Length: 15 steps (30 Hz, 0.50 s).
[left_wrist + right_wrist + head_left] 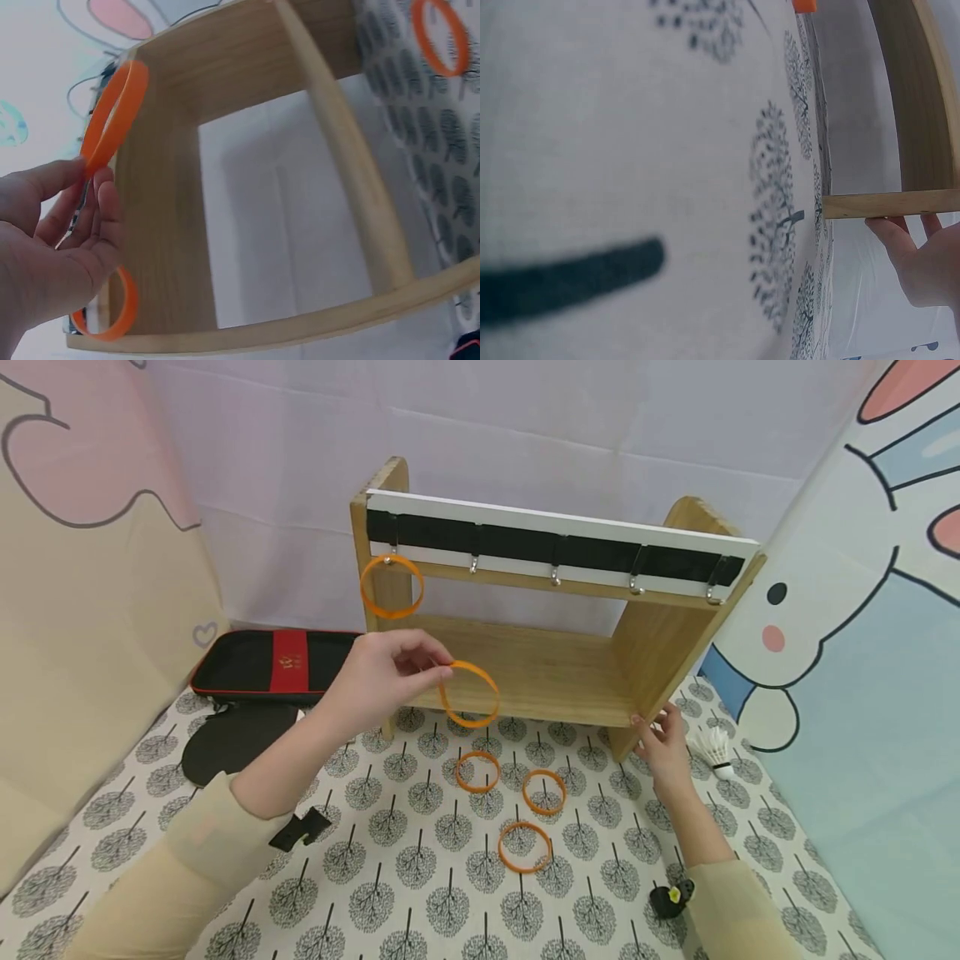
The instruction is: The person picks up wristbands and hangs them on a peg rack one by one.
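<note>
My left hand (pixel 393 672) pinches an orange silicone wristband (pixel 470 694) between thumb and fingertips, in front of a wooden rack (pixel 517 662). In the left wrist view that wristband (pixel 116 116) stands up from the fingertips. Above the hand, a second orange band (pixel 392 587) hangs on the leftmost of several metal hooks (pixel 556 577) along the rack's black-and-white top rail. My right hand (pixel 666 745) holds the rack's right side panel (pixel 656 635) low at its front edge. The right wrist view shows thumb and fingers at the panel's outer face (pixel 892 204).
Three more orange bands (pixel 525 847) lie on the tree-patterned cloth before the rack. A black case with a red stripe (pixel 289 662) and a dark flat object (pixel 232 743) lie at left. A shuttlecock (pixel 716 752) lies right of the rack. Printed fabric hangs around.
</note>
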Motion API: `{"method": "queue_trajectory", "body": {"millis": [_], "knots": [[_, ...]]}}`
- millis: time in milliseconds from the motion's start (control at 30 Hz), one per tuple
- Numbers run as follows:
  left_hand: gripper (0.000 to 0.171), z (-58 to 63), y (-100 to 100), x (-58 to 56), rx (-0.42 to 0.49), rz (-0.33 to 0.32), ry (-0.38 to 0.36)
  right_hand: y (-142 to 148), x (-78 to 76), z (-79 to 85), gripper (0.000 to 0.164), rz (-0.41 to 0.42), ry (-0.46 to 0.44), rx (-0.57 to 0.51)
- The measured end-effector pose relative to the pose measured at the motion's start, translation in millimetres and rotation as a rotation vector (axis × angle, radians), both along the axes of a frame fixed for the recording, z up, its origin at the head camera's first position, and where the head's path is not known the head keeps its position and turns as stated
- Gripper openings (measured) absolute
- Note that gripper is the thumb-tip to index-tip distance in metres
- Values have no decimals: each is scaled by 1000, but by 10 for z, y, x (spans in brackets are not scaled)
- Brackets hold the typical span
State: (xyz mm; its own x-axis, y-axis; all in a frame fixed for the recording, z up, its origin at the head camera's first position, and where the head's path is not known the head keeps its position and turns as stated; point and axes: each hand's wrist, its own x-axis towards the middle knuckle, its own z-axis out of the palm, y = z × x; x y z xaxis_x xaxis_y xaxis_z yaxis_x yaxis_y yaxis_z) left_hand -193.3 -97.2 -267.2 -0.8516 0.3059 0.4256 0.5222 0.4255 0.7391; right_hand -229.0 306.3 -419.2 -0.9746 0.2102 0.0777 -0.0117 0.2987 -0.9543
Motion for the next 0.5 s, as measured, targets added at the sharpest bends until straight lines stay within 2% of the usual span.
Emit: {"method": "queue_trajectory", "body": {"millis": [133,300,500], "knots": [[13,131,-15,-1,162,44,26,-7,0,-1,63,-3,1,4],[17,255,9,-9,316,89,93,-16,4,0,63,-9,-2,-3],[19,331,52,-80,538,90,150,-18,6,13,63,-6,-1,-8]]}}
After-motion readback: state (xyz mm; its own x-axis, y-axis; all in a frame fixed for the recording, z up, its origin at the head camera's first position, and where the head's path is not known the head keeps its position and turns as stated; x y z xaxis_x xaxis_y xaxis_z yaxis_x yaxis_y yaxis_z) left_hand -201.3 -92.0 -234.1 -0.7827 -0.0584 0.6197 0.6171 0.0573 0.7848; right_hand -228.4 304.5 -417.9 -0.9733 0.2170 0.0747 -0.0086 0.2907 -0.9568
